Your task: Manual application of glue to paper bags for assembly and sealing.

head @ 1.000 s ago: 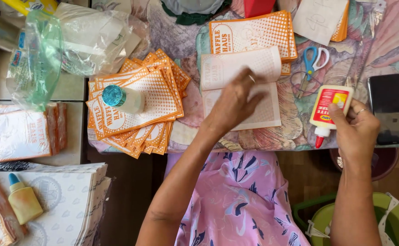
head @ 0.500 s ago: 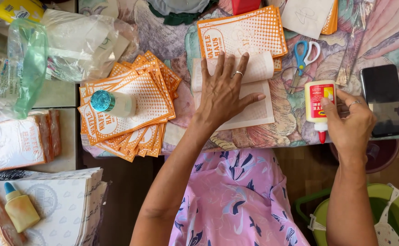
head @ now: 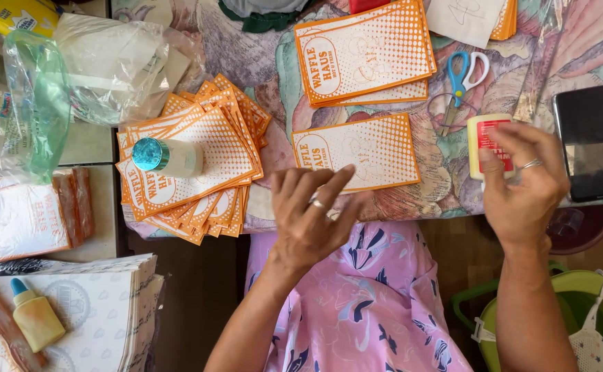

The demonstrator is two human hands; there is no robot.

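My left hand (head: 312, 213) hovers with fingers spread just below an orange-and-white paper bag (head: 360, 151) that lies flat, printed side up, on the patterned table cover; the fingertips are close to its near edge. My right hand (head: 525, 182) grips a white glue bottle with a red label (head: 482, 141), held upright at the table's right side. A stack of the same orange bags (head: 363, 52) lies beyond the single one.
A fanned pile of orange bags (head: 191, 169) lies at left with a small teal-capped bottle (head: 167, 157) on it. Blue-handled scissors (head: 463, 79), a black phone (head: 589, 141), clear plastic bags (head: 88, 69), white paper stacks (head: 101, 313) and a yellow glue bottle (head: 33, 317) lie around.
The bag my left hand was pressing now lies turned over, printed side up. My left hand has lifted off it and pulled back. My right hand still holds the glue bottle.
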